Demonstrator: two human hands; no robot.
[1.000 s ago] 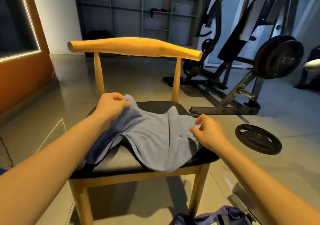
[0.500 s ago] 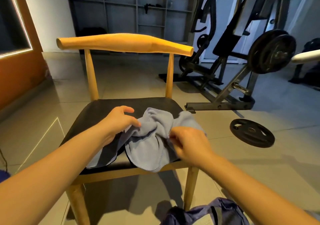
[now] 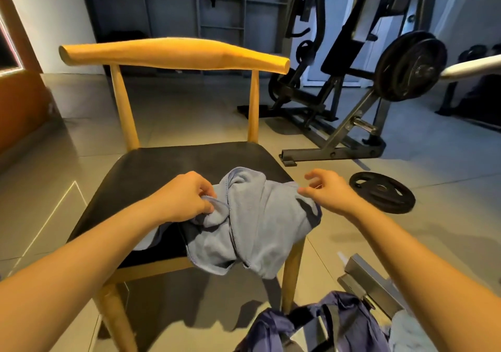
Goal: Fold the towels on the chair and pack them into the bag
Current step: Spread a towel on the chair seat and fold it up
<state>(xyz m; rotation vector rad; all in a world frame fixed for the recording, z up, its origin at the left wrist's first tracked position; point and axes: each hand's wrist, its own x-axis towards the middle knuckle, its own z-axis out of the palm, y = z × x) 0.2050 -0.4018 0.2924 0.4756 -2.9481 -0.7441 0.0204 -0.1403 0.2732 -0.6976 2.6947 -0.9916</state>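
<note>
status: fold not done yet. towel (image 3: 260, 224) is a bunched grey-blue heap on the front-right part of the chair (image 3: 168, 162) seat, with the near edge + right corner hanging over the seat front. no clean crease visible, so imo this is the find-the-edges stage

L hand (image 3: 187, 200): fingers (image 3: 207, 208) pinching the hemmed edge on the towel's left side, cloth gathered under the palm. prob the anchor point so the rest can be pulled flat

R hand (image 3: 328, 191): at the towel's right edge, above the seat corner. fingers (image 3: 311, 175) loose + part-curled, nothing in them. thumb tip at the hem, can't tell if it's touching. reads as released, likely lining up for a corner

bag (image 3: 320, 327): dark blue, on the floor just in front of the chair's front-right leg, slack, straps flopped across. kept close so a folded towel can drop straight in. pale cloth (image 3: 406, 332) beside it at frame edge, maybe another towel, can't confirm

seat serves as the counter here. risk: big overhang, a one-sided tug could slide the lot onto the floor

weight plate (image 3: 382, 191) on the floor right of the chair, gym machine (image 3: 352, 80) behind, both well apart from the work
</note>
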